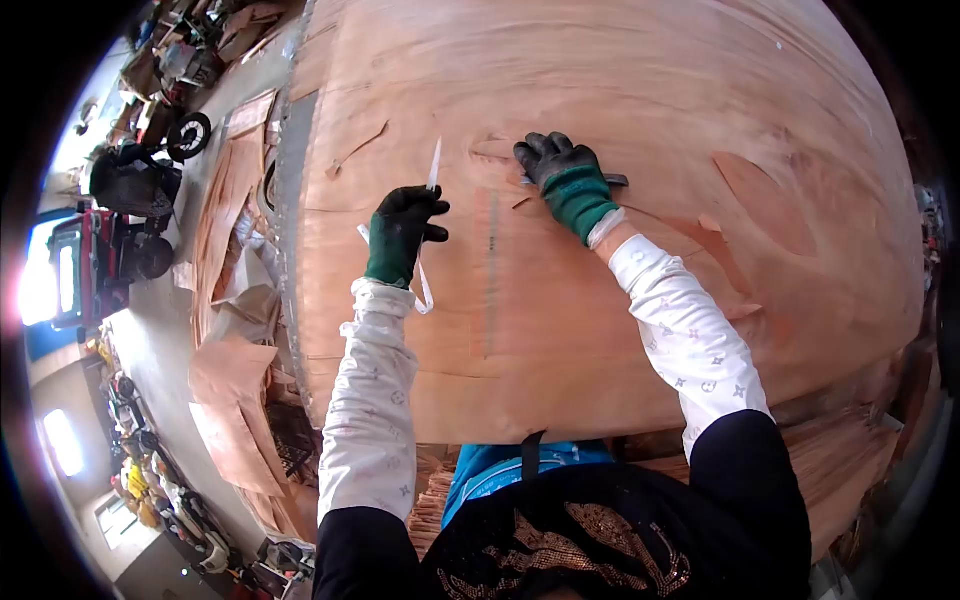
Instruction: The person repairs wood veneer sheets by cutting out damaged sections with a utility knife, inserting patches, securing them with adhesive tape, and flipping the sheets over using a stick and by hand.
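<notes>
My left hand (403,235), in a black and green glove, pinches a narrow white strip (435,165). One end points up past the fingers and a loop of it hangs below the hand. Further right, my right hand (570,182), gloved the same way, lies over the large wood veneer sheet (560,330) with its fingers curled down. Under that palm a dark flat tool (617,180) sticks out to the right; its other parts are hidden. Near the right hand are small cracks and a loose veneer flake (490,149).
A leaf-shaped patch (765,203) and torn veneer pieces (715,245) lie on the sheet's right part. Left of the table edge, veneer scraps (235,400) are piled on the floor. Motorbikes (135,185) and a red vehicle (85,268) stand farther left.
</notes>
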`<state>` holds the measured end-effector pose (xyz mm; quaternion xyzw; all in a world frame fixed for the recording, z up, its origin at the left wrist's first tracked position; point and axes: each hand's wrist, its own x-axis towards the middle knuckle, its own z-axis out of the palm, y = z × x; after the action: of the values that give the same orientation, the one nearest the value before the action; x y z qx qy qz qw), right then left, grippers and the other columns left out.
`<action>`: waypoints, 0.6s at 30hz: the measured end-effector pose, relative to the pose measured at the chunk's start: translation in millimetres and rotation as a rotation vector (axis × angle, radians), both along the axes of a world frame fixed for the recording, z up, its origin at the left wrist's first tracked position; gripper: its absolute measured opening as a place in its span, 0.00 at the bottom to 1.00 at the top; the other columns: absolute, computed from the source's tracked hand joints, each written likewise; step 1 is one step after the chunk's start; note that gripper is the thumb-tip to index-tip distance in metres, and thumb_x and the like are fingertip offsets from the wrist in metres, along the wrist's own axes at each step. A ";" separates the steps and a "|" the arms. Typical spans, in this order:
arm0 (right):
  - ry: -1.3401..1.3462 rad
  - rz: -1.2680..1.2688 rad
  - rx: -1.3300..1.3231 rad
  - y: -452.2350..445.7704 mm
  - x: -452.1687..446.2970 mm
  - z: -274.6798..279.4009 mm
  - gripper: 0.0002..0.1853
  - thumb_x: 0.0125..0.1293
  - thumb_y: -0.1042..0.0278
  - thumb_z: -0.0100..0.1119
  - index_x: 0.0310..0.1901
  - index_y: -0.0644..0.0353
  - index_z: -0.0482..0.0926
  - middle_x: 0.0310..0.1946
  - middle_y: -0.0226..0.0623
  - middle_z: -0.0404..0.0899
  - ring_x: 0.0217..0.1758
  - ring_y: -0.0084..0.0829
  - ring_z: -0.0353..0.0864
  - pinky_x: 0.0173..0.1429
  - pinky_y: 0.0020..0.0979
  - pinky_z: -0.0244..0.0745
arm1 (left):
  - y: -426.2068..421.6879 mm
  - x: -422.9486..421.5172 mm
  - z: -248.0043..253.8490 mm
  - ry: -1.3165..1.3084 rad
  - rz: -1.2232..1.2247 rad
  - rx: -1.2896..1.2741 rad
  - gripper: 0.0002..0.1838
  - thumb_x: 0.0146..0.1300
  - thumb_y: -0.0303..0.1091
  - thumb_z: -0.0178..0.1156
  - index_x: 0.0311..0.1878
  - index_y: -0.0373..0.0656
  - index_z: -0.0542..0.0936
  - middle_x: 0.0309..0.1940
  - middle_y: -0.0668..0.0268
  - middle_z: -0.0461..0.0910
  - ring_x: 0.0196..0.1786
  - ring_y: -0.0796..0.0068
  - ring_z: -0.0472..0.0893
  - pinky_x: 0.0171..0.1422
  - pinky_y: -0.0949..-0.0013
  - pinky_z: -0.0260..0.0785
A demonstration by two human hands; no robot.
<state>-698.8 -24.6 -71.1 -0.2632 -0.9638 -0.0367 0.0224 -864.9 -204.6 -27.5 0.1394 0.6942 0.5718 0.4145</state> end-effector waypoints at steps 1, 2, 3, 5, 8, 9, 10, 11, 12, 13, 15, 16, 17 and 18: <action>0.024 0.015 0.023 0.1 -0.1 -0.4 0.18 0.63 0.57 0.57 0.54 0.47 0.72 0.56 0.27 0.72 0.58 0.34 0.73 0.44 0.38 0.74 | 6.6 0.8 -2.0 0.018 -0.017 0.004 0.10 0.64 0.27 0.59 0.47 0.35 0.78 0.43 0.59 0.83 0.33 0.69 0.84 0.32 0.70 0.78; 0.049 0.028 0.044 -0.8 -0.7 -1.4 0.18 0.62 0.57 0.58 0.54 0.47 0.73 0.55 0.29 0.73 0.57 0.34 0.73 0.42 0.38 0.74 | 13.5 0.4 -2.4 0.036 -0.035 0.005 0.10 0.64 0.27 0.59 0.47 0.35 0.78 0.43 0.60 0.83 0.31 0.69 0.83 0.32 0.70 0.78; 0.075 0.041 0.066 -1.3 -1.4 -1.4 0.18 0.61 0.58 0.59 0.53 0.47 0.74 0.54 0.30 0.73 0.56 0.34 0.74 0.41 0.37 0.74 | 21.2 -0.2 -2.7 0.055 -0.054 0.008 0.09 0.64 0.27 0.59 0.47 0.35 0.78 0.43 0.60 0.83 0.29 0.70 0.83 0.32 0.71 0.77; 0.088 0.052 0.142 -3.7 -0.5 2.0 0.18 0.59 0.58 0.60 0.52 0.48 0.74 0.51 0.30 0.74 0.54 0.34 0.75 0.40 0.37 0.74 | 37.5 0.0 -6.7 0.066 -0.095 0.081 0.09 0.65 0.26 0.56 0.47 0.35 0.78 0.44 0.61 0.83 0.26 0.70 0.82 0.32 0.72 0.76; 0.133 0.048 0.135 -3.1 -0.6 0.8 0.17 0.58 0.59 0.60 0.50 0.49 0.74 0.47 0.31 0.75 0.52 0.34 0.76 0.38 0.36 0.74 | 61.3 5.8 -8.9 0.014 -0.135 0.116 0.09 0.65 0.27 0.58 0.47 0.36 0.78 0.40 0.63 0.81 0.24 0.71 0.81 0.30 0.72 0.75; 0.153 0.046 0.112 -3.1 -1.9 -0.3 0.17 0.58 0.59 0.60 0.49 0.49 0.75 0.46 0.31 0.76 0.52 0.34 0.77 0.37 0.35 0.74 | 66.4 6.8 -14.8 -0.005 -0.135 0.145 0.09 0.65 0.28 0.59 0.46 0.36 0.79 0.36 0.64 0.80 0.23 0.72 0.80 0.28 0.72 0.75; 0.109 0.023 0.098 -3.3 -2.5 -0.1 0.19 0.58 0.59 0.60 0.51 0.48 0.74 0.50 0.30 0.75 0.54 0.34 0.75 0.39 0.36 0.74 | 69.7 7.7 -18.6 -0.023 -0.135 0.173 0.08 0.64 0.28 0.60 0.45 0.37 0.80 0.33 0.66 0.78 0.22 0.73 0.79 0.26 0.71 0.75; 0.066 -0.002 0.083 -4.0 -3.8 0.2 0.21 0.58 0.59 0.60 0.54 0.46 0.73 0.54 0.30 0.74 0.56 0.34 0.74 0.41 0.37 0.75 | 71.7 7.6 -21.0 -0.009 -0.153 0.125 0.08 0.65 0.28 0.59 0.46 0.37 0.80 0.36 0.65 0.80 0.23 0.73 0.79 0.28 0.71 0.75; 0.025 -0.028 0.067 -4.2 -4.1 -0.2 0.23 0.57 0.59 0.61 0.56 0.44 0.73 0.58 0.29 0.73 0.58 0.34 0.73 0.43 0.38 0.76 | 73.1 7.2 -23.4 0.007 -0.172 0.074 0.09 0.65 0.27 0.58 0.47 0.37 0.79 0.39 0.64 0.81 0.23 0.72 0.80 0.29 0.71 0.75; 0.060 -0.043 0.024 -3.0 -3.0 -0.8 0.24 0.57 0.61 0.62 0.57 0.44 0.73 0.59 0.30 0.72 0.58 0.35 0.73 0.45 0.38 0.75 | 74.3 7.5 -25.1 0.022 -0.193 0.023 0.09 0.65 0.26 0.56 0.48 0.36 0.78 0.42 0.63 0.82 0.24 0.72 0.80 0.30 0.71 0.75; 0.130 -0.077 -0.059 1.2 0.1 0.6 0.26 0.56 0.64 0.63 0.59 0.45 0.73 0.60 0.30 0.72 0.58 0.37 0.73 0.49 0.37 0.75 | 73.5 8.3 -27.9 -0.001 -0.182 0.050 0.09 0.65 0.26 0.56 0.47 0.37 0.78 0.43 0.63 0.82 0.23 0.72 0.80 0.29 0.70 0.75; 0.190 -0.128 -0.061 3.1 4.7 1.4 0.23 0.58 0.65 0.61 0.57 0.46 0.75 0.58 0.31 0.74 0.58 0.37 0.74 0.49 0.38 0.75 | 72.8 7.2 -30.4 -0.015 -0.177 0.063 0.09 0.65 0.26 0.56 0.47 0.37 0.78 0.43 0.63 0.82 0.23 0.72 0.79 0.29 0.70 0.75; 0.248 -0.178 -0.063 4.9 12.0 11.8 0.19 0.59 0.66 0.58 0.55 0.46 0.76 0.55 0.31 0.76 0.57 0.36 0.75 0.49 0.39 0.76 | 73.2 6.4 -32.0 -0.016 -0.183 0.062 0.09 0.65 0.26 0.56 0.47 0.37 0.78 0.43 0.63 0.82 0.23 0.72 0.79 0.29 0.70 0.75; 0.305 -0.227 -0.064 7.2 19.5 16.9 0.17 0.61 0.67 0.56 0.53 0.47 0.77 0.52 0.31 0.77 0.56 0.36 0.75 0.48 0.40 0.76 | 73.2 5.2 -33.5 -0.018 -0.187 0.060 0.09 0.65 0.26 0.56 0.47 0.37 0.78 0.43 0.63 0.82 0.23 0.72 0.79 0.29 0.70 0.75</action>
<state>-679.3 -17.4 -54.2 -0.3734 -0.9140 0.0321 0.1556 -859.7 -131.5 -61.0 0.2106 0.6569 0.5523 0.4680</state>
